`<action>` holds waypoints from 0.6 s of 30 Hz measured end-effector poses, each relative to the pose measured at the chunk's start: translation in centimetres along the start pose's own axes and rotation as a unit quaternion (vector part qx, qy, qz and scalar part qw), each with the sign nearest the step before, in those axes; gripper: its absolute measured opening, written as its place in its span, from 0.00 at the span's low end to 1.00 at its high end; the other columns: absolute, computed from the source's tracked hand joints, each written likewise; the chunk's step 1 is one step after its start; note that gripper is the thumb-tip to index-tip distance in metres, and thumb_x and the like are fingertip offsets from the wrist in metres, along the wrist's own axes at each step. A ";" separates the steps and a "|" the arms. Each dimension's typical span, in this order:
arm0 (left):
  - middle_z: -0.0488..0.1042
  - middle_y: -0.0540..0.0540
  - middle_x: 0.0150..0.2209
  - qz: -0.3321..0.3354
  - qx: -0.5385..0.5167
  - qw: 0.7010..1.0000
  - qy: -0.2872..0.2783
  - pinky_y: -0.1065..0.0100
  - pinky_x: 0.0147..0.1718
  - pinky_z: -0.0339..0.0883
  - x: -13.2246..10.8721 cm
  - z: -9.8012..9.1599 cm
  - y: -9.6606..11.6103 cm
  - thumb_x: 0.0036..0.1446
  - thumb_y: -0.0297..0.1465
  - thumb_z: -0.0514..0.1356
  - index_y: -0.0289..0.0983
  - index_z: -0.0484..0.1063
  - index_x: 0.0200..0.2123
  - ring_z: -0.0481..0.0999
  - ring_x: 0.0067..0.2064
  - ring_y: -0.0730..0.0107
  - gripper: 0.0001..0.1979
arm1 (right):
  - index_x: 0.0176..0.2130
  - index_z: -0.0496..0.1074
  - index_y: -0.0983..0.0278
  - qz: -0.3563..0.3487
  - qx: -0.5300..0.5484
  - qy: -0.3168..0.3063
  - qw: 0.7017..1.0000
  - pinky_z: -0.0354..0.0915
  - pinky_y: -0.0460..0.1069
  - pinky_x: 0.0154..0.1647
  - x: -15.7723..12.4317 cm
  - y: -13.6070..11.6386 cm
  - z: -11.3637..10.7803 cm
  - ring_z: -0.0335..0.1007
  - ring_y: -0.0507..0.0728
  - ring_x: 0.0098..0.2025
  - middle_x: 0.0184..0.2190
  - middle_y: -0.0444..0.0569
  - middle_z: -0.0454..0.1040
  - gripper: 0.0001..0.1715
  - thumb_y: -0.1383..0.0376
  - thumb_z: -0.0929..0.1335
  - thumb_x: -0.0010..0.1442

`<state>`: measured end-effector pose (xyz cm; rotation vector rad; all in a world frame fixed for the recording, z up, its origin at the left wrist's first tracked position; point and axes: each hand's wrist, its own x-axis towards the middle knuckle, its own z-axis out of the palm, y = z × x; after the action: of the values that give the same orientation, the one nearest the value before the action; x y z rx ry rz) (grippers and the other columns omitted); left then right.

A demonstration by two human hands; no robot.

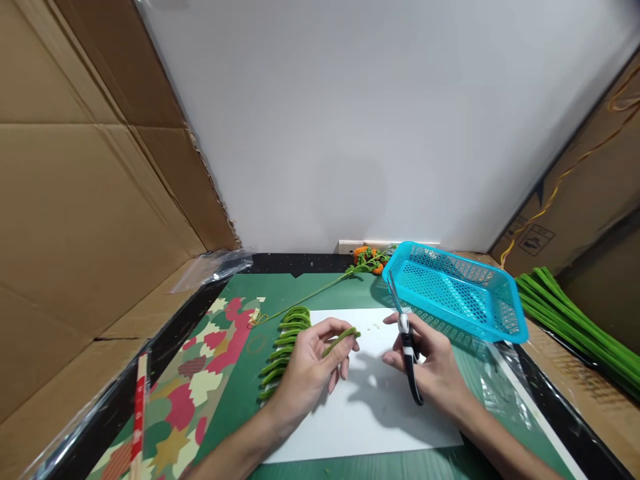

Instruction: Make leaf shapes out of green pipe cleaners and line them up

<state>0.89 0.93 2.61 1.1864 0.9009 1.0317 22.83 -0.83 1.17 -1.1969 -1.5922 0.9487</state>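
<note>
My left hand (320,353) is closed, pinching a short green pipe cleaner (342,341) between thumb and fingers above a white sheet (370,420). A row of several bent green pipe cleaner pieces (284,347) lies along the sheet's left edge, partly behind my left hand. To the right, my right hand (425,353) grips scissors (406,333) with black and white handles. Their blades point up and away from me, apart from the pipe cleaner. Small green bits (373,327) are scattered on the sheet between my hands.
A blue plastic basket (517,313) stands at the back right. Orange flowers on a green stem (325,287) lie behind the sheet. Long green pipe cleaners (580,327) are bundled at far right. Patterned paper (185,393) and a red-wrapped stick (139,413) lie at left. Cardboard (90,200) walls flank the table.
</note>
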 end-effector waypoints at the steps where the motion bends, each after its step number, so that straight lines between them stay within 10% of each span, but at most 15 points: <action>1: 0.76 0.51 0.30 -0.007 -0.003 1.000 -0.012 0.81 0.12 0.59 -0.2 0.3 -0.1 0.60 0.43 0.72 0.35 0.74 0.40 0.69 0.18 0.82 0.18 | 0.50 0.72 0.63 -0.018 -0.017 0.001 1.000 0.59 0.47 0.27 -0.1 0.1 0.0 0.64 0.54 0.26 0.24 0.39 0.67 0.25 0.51 0.75 0.61; 6: 0.76 0.52 0.29 -0.015 -0.035 0.998 -0.040 0.83 0.12 0.54 -0.8 1.1 -0.1 0.65 0.47 0.67 0.38 0.69 0.42 0.65 0.16 0.84 0.19 | 0.49 0.74 0.62 -0.147 -0.169 0.016 0.974 0.56 0.46 0.24 -0.7 1.3 0.1 0.59 0.51 0.22 0.24 0.39 0.67 0.14 0.63 0.71 0.64; 18: 0.77 0.53 0.27 0.071 -0.014 0.995 0.075 0.82 0.12 0.47 -0.5 -0.3 0.9 0.69 0.38 0.65 0.36 0.72 0.39 0.62 0.13 0.88 0.12 | 0.57 0.79 0.63 -0.255 -0.372 0.073 0.890 0.62 0.47 0.24 -0.6 2.1 -2.1 0.73 0.55 0.21 0.24 0.44 0.77 0.41 0.76 0.61 0.45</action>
<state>0.36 0.61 3.48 1.1747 0.9249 1.2581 25.46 -0.81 -0.28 -1.1894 -2.0720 -0.1243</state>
